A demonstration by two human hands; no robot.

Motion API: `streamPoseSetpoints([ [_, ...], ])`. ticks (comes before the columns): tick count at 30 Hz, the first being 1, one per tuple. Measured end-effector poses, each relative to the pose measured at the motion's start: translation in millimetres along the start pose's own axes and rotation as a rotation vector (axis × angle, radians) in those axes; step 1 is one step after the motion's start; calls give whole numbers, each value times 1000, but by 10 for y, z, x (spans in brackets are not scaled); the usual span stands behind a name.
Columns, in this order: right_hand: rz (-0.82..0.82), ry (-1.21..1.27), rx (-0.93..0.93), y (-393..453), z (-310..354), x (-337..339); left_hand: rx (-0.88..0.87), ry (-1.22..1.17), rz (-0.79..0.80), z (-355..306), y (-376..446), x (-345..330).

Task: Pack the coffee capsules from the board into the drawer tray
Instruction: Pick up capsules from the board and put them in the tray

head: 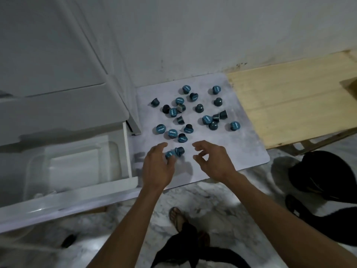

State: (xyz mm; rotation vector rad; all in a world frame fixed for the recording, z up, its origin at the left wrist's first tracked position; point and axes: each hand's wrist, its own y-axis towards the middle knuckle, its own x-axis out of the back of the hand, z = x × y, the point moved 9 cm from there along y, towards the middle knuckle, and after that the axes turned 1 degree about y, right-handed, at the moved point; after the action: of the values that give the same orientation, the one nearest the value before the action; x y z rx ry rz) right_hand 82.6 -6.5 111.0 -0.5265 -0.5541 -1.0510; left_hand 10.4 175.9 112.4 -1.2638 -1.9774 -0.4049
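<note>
Left hand: the left hand point(157, 167) is over the near edge of the board, its fingers curled round a blue coffee capsule point(174, 153) lying on its side, foil lid towards the hand, dark base pointing away.
Right hand: the right hand point(211, 161) hovers just beside it over the board, thumb and fingers loosely bent and apart, holding nothing and touching no capsule.
Board: the pale grey board point(249, 149) with rounded corners lies on the floor against the wall, between the drawer and a wooden plank.
Capsules: the loose capsules point(193, 113), about two dozen, are scattered over the middle and far part of the board, some upright on their lids, some lid-up, some tipped on their sides; a few touch each other.
Writing: the round blue lids carry a short white word, too blurred to read for certain.
Drawer tray: the clear drawer tray point(73, 167) sits in an open white drawer point(77, 202) to the left of the board; no capsule can be made out in it.
Plank: the light wooden plank point(289, 105) runs along the wall to the right.
Floor: the marbled floor point(212, 209) shows the person's sandalled foot point(176, 219).
</note>
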Motion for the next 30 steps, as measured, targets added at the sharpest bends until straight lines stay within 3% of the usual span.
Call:
streamPoseSetpoints([
  [7,234,-232,186,430,-11,-651,79,33,11,506,164,-430],
  [12,231,-271,331,532,-178,-891,105,-21,-22,615,175,-625],
  [19,36,-267,506,592,-231,-825,60,21,-184,535,167,-691],
  [30,-178,-42,458,579,-714,-558,-94,-37,-407,587,85,-819],
])
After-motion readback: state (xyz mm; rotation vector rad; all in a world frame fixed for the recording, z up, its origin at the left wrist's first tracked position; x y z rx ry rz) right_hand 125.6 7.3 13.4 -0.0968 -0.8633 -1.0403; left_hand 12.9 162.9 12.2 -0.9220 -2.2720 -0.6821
